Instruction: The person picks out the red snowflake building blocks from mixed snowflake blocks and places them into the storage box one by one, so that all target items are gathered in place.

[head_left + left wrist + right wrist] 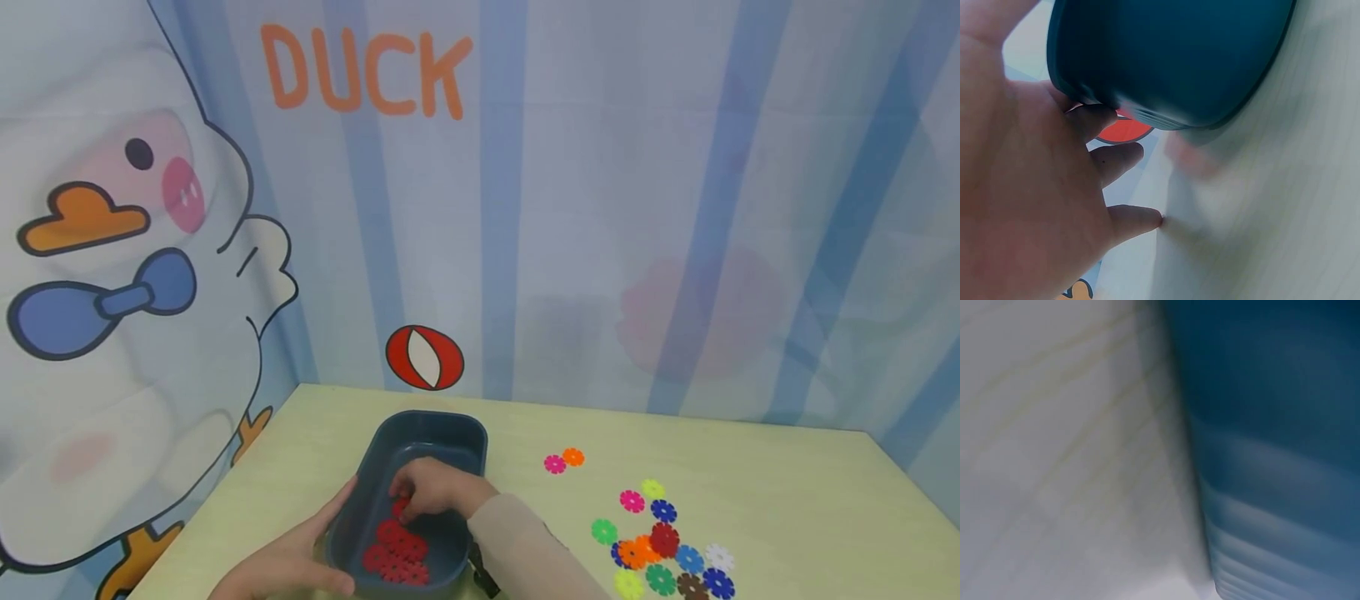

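Note:
A dark blue plastic bin (431, 423) stands on the table, with several red notched plastic discs (393, 554) piled at its near end. My left hand (300, 550) lies against the bin's left side, thumb toward the near end. Its fingers look straight and spread in the left wrist view, along the bin's outer wall (1172, 56). Inside the bin, my right hand (435, 490) has curled fingers and pinches a red notched disc (401, 506) between thumb and fingertips. Only the bin's outer wall (1272, 456) and the table show in the right wrist view, the hand being hidden.
Several mixed-colour notched discs (664, 540) lie scattered and partly overlapping at the right. A pink disc (555, 464) and an orange disc (573, 457) sit farther back. A printed duck curtain (577, 208) hangs behind the pale table (810, 500). A black strap (483, 577) lies by the right sleeve.

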`<state>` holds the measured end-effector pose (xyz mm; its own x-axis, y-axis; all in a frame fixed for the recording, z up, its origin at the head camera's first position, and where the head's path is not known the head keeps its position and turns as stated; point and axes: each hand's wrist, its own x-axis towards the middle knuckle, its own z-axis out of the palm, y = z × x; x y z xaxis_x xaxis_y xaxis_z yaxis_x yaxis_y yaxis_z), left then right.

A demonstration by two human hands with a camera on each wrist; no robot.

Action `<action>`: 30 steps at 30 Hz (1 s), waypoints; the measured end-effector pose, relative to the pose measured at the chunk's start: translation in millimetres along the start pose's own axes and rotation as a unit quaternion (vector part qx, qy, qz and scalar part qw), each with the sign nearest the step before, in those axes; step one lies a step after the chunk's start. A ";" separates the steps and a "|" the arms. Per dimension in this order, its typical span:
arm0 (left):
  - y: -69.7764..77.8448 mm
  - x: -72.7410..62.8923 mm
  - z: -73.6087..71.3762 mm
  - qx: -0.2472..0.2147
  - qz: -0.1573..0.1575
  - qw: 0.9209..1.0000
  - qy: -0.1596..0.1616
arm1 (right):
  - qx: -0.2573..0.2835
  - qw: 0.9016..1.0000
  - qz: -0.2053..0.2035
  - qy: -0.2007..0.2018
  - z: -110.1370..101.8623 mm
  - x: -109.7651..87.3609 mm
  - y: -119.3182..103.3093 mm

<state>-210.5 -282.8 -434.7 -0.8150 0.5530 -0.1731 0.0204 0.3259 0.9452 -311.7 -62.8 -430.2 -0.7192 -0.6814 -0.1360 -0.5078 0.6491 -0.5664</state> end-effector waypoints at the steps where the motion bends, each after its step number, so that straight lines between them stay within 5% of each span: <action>1: -0.2 -0.2 0.3 -0.003 0.000 1.000 -0.002 | 0.000 1.000 -0.001 0.000 0.3 0.1 0.2; 13: 0.1 1.0 -1.3 -0.009 -0.004 1.000 -0.006 | 0.058 0.995 -0.077 0.021 -27.6 -19.6 3.0; 21: 1.6 -3.8 -2.9 0.002 -0.014 1.000 0.006 | 0.080 0.990 -0.106 0.038 -56.1 -66.4 12.7; 30: -1.2 0.0 -0.2 -0.007 -0.021 1.000 0.010 | 0.094 0.989 -0.108 0.041 -77.5 -140.0 48.2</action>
<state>-210.7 -283.4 -435.8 -0.8263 0.5234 -0.2079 -0.0227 0.3379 0.9409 -272.3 90.2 -375.4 -0.6428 -0.7631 0.0667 -0.5627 0.4112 -0.7171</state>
